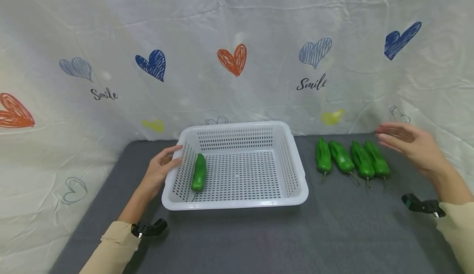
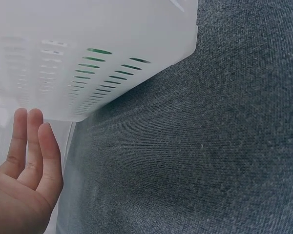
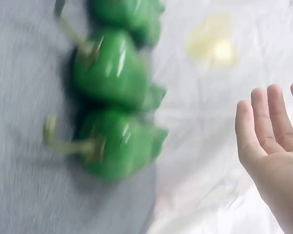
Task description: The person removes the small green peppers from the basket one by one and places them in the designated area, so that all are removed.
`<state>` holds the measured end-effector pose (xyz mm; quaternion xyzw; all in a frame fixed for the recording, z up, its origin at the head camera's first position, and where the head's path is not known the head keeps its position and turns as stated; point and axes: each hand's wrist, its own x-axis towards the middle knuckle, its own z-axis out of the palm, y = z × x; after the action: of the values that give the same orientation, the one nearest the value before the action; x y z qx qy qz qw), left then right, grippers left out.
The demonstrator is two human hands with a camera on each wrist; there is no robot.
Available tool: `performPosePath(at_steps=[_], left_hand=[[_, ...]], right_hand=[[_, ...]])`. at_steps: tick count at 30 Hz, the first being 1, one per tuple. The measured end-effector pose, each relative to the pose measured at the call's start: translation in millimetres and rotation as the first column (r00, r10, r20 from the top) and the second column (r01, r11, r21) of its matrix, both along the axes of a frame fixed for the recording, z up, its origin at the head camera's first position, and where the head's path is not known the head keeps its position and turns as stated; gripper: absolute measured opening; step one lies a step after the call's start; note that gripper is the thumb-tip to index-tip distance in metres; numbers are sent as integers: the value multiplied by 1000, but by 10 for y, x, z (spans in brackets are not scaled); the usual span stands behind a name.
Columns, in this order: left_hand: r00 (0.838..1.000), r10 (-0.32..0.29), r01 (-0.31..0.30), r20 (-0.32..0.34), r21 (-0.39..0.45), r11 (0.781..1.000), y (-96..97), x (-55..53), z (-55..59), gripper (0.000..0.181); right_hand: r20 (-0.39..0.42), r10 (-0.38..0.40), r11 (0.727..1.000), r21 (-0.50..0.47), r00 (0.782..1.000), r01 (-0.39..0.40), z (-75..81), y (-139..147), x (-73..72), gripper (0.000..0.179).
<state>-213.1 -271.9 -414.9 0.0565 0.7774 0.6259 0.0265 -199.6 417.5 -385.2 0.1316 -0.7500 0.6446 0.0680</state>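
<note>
A white perforated plastic basket [image 1: 237, 203] stands on the grey cloth, with one green pepper [image 1: 199, 173] lying inside along its left wall. My left hand [image 1: 160, 169] is at the basket's left rim, fingertips right at the edge; the left wrist view shows its fingers [image 2: 33, 141] extended beside the outer wall. Several long green peppers [image 1: 363, 160] lie in a row to the basket's right, stems toward me. Just right of that row, my right hand [image 1: 416, 146] is raised with nothing in it. Its fingers [image 3: 266, 114] are extended in the right wrist view, apart from the peppers [image 3: 118, 141].
A dark grey cloth [image 1: 237, 241] covers the table. Behind it hangs a white sheet [image 1: 192, 27] printed with hearts and "Smile" lettering, close to the basket's far rim. Black wrist devices [image 1: 149, 228] sit on both sleeves.
</note>
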Motion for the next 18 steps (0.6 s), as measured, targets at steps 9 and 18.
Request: performPosePath(at_steps=[9,18], left_hand=[[1000,13,-14,10,10,1000,-9,3,-16,58],[1000,17,-17,18,3,1000,26,33,23,58]], right_hand=[[-96,234,947,-204,968,-249,235,-431,56,34],[-79,274,939,-192,958,-285,394,-816,-21,33]])
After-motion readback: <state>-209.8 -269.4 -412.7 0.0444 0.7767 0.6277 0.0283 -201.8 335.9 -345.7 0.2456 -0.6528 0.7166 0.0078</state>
